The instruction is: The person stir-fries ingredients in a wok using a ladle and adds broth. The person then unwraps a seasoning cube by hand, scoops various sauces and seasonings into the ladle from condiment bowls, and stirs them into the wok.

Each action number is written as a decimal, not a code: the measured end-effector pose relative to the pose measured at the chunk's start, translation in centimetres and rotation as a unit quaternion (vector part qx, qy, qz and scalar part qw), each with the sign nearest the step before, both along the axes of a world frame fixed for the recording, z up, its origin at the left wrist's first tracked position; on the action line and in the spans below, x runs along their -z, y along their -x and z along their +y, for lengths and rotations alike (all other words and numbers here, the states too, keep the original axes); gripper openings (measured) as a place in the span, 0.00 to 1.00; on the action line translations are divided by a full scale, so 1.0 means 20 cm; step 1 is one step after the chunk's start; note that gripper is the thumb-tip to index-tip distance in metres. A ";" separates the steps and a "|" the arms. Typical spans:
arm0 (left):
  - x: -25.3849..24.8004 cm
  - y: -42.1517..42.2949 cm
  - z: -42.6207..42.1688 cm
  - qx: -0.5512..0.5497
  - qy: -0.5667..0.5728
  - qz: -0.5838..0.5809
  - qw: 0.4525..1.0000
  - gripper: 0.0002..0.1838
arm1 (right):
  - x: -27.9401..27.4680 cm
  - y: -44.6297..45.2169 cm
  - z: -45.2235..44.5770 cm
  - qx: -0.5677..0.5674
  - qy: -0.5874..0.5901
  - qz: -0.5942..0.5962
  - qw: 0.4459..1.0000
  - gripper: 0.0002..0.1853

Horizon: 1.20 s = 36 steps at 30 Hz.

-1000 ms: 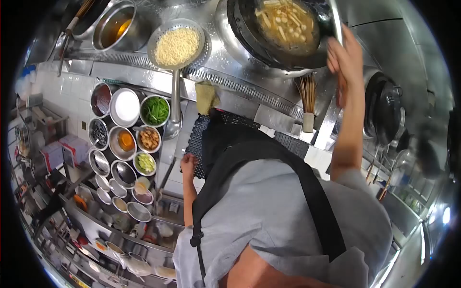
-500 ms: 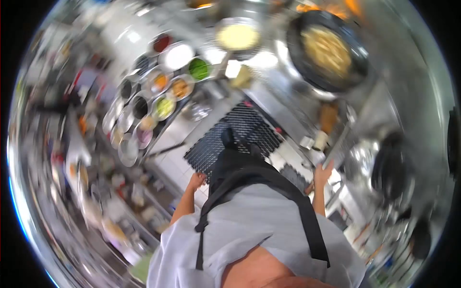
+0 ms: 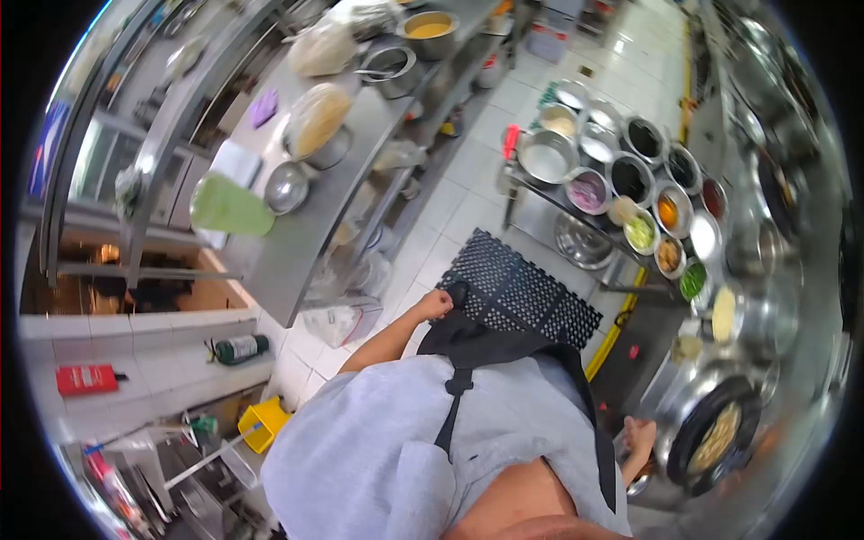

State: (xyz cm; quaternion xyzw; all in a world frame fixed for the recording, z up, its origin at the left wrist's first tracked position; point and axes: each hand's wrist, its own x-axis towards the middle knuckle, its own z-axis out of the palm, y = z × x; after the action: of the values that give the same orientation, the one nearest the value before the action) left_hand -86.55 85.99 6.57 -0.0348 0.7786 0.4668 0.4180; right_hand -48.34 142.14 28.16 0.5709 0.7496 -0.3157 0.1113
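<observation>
My left hand (image 3: 435,304) hangs beside the black apron (image 3: 490,346), over the floor. Its fingers are curled closed and I see nothing in them. My right hand (image 3: 641,434) is also closed, beside the stove, a little left of the black wok (image 3: 706,441). Nothing shows in it, and it appears apart from the wok. Pale yellowish strips of food (image 3: 716,437) lie in the wok. Behind the wok stands a metal pot with pale yellow contents (image 3: 724,315).
A cart at the back right bears several metal bowls of ingredients, among them chopped greens (image 3: 693,280) and red onion (image 3: 587,191). A black rubber mat (image 3: 513,283) lies ahead on the tiles. Left is a steel table (image 3: 297,243) with a green container (image 3: 229,205) and bagged food (image 3: 319,117).
My view has swung left, bringing the steel table into clear sight and shifting the wok to the lower right. My right hand now appears beside the stove; my left stays by my side.
</observation>
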 end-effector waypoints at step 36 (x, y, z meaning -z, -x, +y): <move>-0.87 2.64 -1.55 -0.724 -0.279 0.184 0.604 0.10 | -0.09 4.19 -1.49 -0.699 0.079 0.053 0.709 0.21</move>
State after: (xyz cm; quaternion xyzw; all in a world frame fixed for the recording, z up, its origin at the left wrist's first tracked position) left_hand -139.30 55.07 23.99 -0.3826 0.3914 0.8078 -0.2189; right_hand -132.10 112.32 29.97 -0.1443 0.9115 -0.2355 0.3048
